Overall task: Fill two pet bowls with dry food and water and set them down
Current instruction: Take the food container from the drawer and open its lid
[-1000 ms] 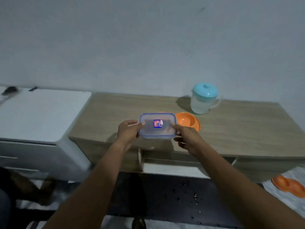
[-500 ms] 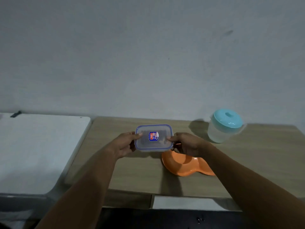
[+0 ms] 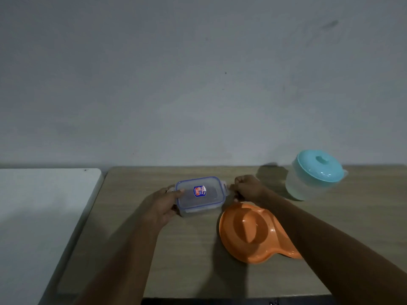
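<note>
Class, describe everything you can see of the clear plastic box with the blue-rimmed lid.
The food container is a small rectangular box of clear plastic with rounded corners. Its lid is on, edged in blue, with a red and blue sticker in the middle. It sits upright on the wooden table, just left of the orange pet bowl. The left hand grips its left end; the right hand is at the clip on its right end. Contents are unclear.

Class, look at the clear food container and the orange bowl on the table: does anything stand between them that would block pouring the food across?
Nothing visible does. The container sits just left of the bowl with only bare table between; its lid is still on, though.
</note>
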Motion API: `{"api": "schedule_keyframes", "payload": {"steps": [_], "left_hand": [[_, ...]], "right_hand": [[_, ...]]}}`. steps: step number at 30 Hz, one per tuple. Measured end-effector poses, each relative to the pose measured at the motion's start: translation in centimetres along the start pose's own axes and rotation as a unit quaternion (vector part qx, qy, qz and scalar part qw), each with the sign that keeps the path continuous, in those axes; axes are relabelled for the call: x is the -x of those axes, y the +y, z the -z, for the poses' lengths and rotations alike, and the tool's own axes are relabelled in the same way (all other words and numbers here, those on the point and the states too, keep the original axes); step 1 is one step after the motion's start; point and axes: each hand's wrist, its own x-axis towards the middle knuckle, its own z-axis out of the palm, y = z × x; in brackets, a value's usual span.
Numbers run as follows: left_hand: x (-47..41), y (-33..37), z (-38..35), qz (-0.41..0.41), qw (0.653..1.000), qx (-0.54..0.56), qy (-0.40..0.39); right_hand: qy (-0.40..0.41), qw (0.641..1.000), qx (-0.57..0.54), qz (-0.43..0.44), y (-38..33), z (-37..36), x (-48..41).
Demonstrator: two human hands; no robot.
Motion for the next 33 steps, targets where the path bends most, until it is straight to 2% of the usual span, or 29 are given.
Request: {"api": "schedule_keyframes", "payload": {"steps": [4, 8, 11, 15, 17, 20, 25, 28, 33], "left_hand": [[-0.8, 1.2, -0.2, -0.024, 0.997, -0.067, 0.019], [-1.0, 2.1, -1.0, -0.038, 0.99, -0.108, 0.084], [-1.9, 3.1, -1.8, -0.077, 0.971, -0.194, 0.118], [-3.4, 4.7, -3.4, -0.128, 0.938, -0.32, 0.044], [-4.5, 5.2, -3.6, -0.12, 0.915, -0.386, 0.003], [-6.2, 5.5, -3.5, -0.09, 0.892, -0.443, -0.019], [-6.5, 6.3, -2.8, -0.02, 0.891, -0.448, -0.07], [-6.6, 6.1, -1.8, 0.014, 0.91, -0.411, -0.055], [-6.1, 5.7, -1.4, 0.103, 0.948, -0.295, -0.054]], "right_hand": [[-0.028, 0.998, 0.053, -0.018, 0.2, 0.2, -0.6], [0.084, 0.996, -0.022, -0.006, 0.9, -2.0, -0.8], [0.071, 0.988, -0.128, -0.055, 1.8, -4.1, -0.9], [0.095, 0.978, -0.177, -0.062, 2.7, -6.2, -1.1], [0.121, 0.978, -0.16, -0.057, 2.8, -7.0, -0.9], [0.156, 0.968, -0.182, -0.073, 3.2, -8.5, -0.4], [0.18, 0.936, -0.289, -0.087, 3.5, -12.6, 0.5], [0.187, 0.915, -0.349, -0.077, 3.5, -13.7, 0.5], [0.165, 0.908, -0.382, -0.059, 3.7, -14.1, 1.5]]}}
